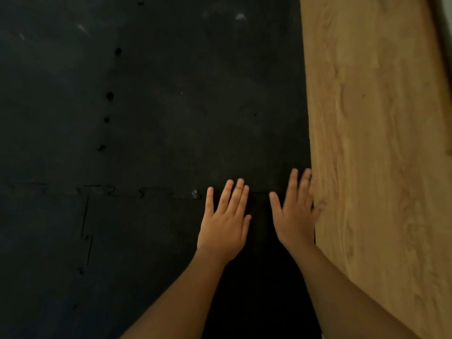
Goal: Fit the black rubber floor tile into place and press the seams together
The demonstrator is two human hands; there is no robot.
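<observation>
The black rubber floor tile [208, 106] lies flat on the floor beside a strip of wood-grain flooring [371, 143], matte and scuffed, its puzzle-cut seam [137, 192] running crosswise. The left hand [226, 221] and right hand [294, 214] rest palm-down across that seam, fingers [234, 192] extended, loosely spread, gripping nothing.

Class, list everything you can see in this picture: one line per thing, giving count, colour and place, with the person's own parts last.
Rubber floor tiles: several, black, interlocked, covering left and centre.
Seam: one horizontal puzzle-edged joint, black, running left from the hands.
Wood-grain floor: one strip, light brown, along the right.
Pale scuffs: a few, whitish, top of the tiles.
Left hand: one, flat, fingers across the seam.
Right hand: one, flat, at the tile's right edge.
</observation>
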